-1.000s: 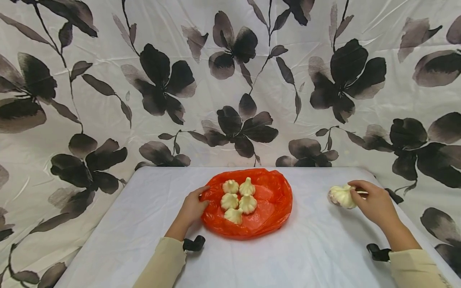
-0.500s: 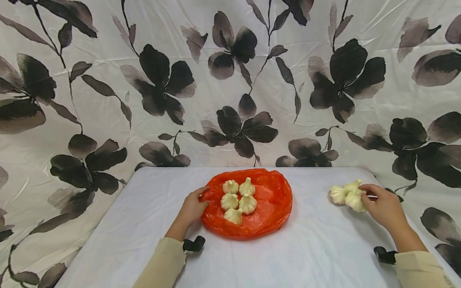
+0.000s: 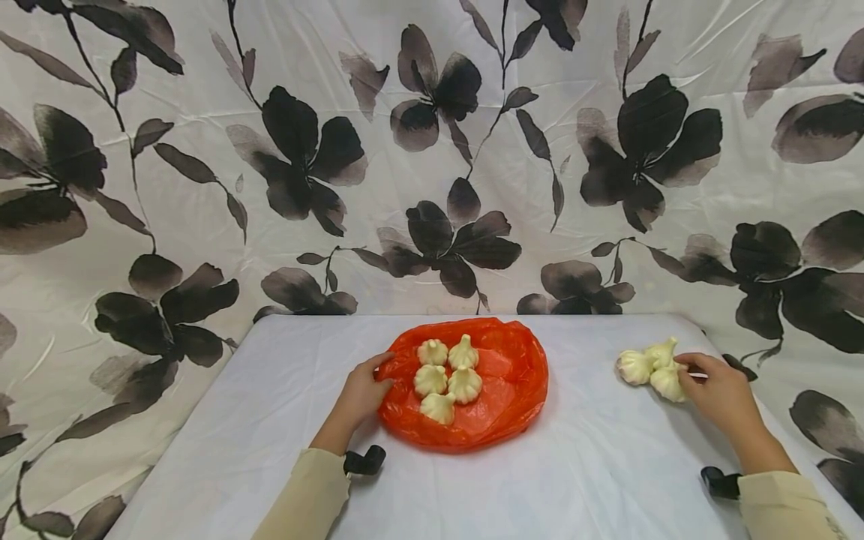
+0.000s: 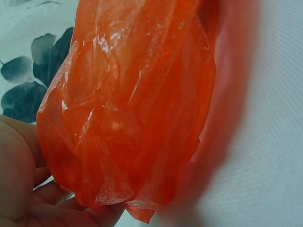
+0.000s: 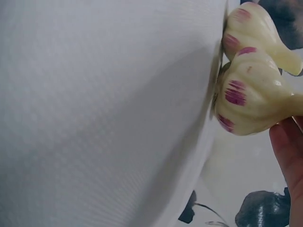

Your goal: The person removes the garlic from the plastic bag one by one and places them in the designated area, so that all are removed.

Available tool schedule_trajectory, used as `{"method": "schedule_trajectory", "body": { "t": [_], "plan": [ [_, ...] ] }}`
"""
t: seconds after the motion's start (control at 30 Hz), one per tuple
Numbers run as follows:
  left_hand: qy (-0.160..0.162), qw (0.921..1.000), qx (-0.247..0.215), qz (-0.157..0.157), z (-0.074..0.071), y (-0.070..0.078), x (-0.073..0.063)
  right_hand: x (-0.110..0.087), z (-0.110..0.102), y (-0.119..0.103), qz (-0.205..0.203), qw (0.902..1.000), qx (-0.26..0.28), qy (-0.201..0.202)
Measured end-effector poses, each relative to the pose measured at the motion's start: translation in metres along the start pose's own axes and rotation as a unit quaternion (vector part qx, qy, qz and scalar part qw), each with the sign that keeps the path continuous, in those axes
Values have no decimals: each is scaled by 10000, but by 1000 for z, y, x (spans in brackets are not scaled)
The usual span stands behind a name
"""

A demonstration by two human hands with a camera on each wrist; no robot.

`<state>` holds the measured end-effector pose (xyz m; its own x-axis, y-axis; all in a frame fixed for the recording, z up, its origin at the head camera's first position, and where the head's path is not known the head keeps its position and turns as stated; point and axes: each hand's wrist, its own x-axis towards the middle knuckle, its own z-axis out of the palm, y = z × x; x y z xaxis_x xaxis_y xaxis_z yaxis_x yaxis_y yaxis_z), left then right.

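Resting on the white table (image 3: 270, 420), the left hand (image 3: 361, 396) pinched the crinkly orange plastic bag's (image 3: 502, 390) edge; five pale garlic bulbs (image 3: 447, 379) lay on it. Far right, the right hand (image 3: 722, 394) held a cream, purple-streaked garlic bulb (image 3: 668, 381) beside another one (image 3: 634, 367).

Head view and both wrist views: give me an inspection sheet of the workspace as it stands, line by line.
Surface: table under a white cloth, lying flat.
Job's things: orange plastic bag spread at centre, five garlic bulbs on it; three more loose bulbs clustered near the right edge, with purple streaks in the right wrist view.
Clutter: nothing seen.
Hands: left hand grips the bag's left edge; right hand touches the nearest loose bulb with its fingertips, grip not clear.
Cables: nothing seen; a black strap at each wrist.
Surroundings: floral curtain, white with dark flowers, behind and beside the table.
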<state>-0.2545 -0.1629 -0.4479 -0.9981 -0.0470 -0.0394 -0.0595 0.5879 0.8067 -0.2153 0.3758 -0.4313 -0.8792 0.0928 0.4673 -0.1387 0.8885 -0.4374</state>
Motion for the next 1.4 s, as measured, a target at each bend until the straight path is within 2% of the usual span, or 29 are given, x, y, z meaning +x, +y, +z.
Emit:
{"method": "schedule_trajectory", "body": {
  "t": [0.23, 0.53, 0.77, 1.03, 1.17, 1.4],
  "plan": [
    [-49, 9998, -114, -124, 3, -1, -1, -3, 1, 3, 138, 9998, 12, -175],
    [-62, 9999, -90, -93, 5, -2, -2, -5, 0, 4, 112, 9997, -45, -221],
    [-90, 9998, -91, -131, 5, -1, -3, -4, -4, 1, -69, 9994, -64, -322],
    [-95, 9999, -69, -99, 5, -2, -1, -2, -9, 1, -131, 9980, -119, -611],
    [-96, 9999, -51, -75, 5, -2, -1, 0, -10, 0, -340, 9977, -226, -535],
    [-104, 9999, -43, -57, 5, -2, -1, 7, -14, -13, -605, 9943, -506, -716]
  ]
}}
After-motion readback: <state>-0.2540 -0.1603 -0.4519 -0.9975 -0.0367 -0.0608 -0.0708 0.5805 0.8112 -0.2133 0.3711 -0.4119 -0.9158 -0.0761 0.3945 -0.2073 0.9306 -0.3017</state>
